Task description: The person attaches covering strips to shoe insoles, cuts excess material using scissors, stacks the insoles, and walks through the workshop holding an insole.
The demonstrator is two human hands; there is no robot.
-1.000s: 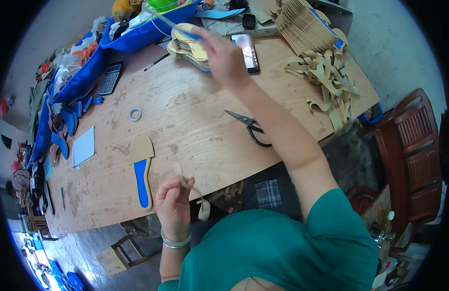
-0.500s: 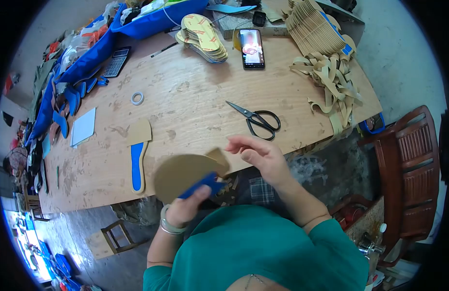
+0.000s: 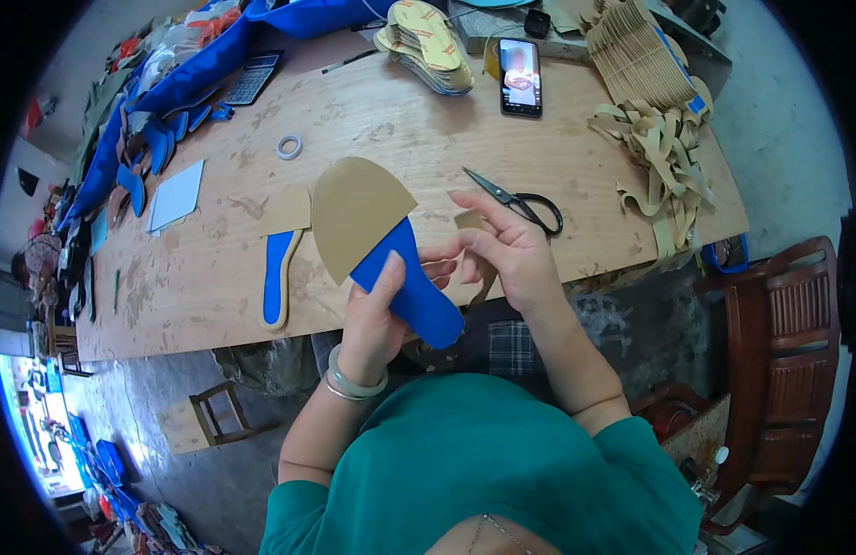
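My left hand (image 3: 372, 319) grips a shoe insole (image 3: 417, 294) with a blue heel part and a wide tan front piece (image 3: 361, 211). Its thumb lies on the blue face, and some fingers show past the far edge. Just right of the insole, my right hand (image 3: 519, 259) pinches a narrow tan strip (image 3: 471, 221), part of which hangs below the fingers. Another blue and tan insole (image 3: 278, 277) lies flat on the table to the left. Black-handled scissors (image 3: 537, 211) rest beyond my right hand, partly covered by it.
On the wooden table (image 3: 234, 259) are a tape roll (image 3: 289, 147), white sheets (image 3: 178, 196), a calculator (image 3: 253, 78), a phone (image 3: 521, 78), stacked yellow insoles (image 3: 426, 46), a row of tan pieces (image 3: 636, 55) and tangled tan strips (image 3: 664, 153). A wooden chair (image 3: 780, 361) stands right.
The insole has turned over from its tan side to show its blue heel and tan front. My right hand, empty-looking before, now pinches the tan strip. The view has shifted slightly.
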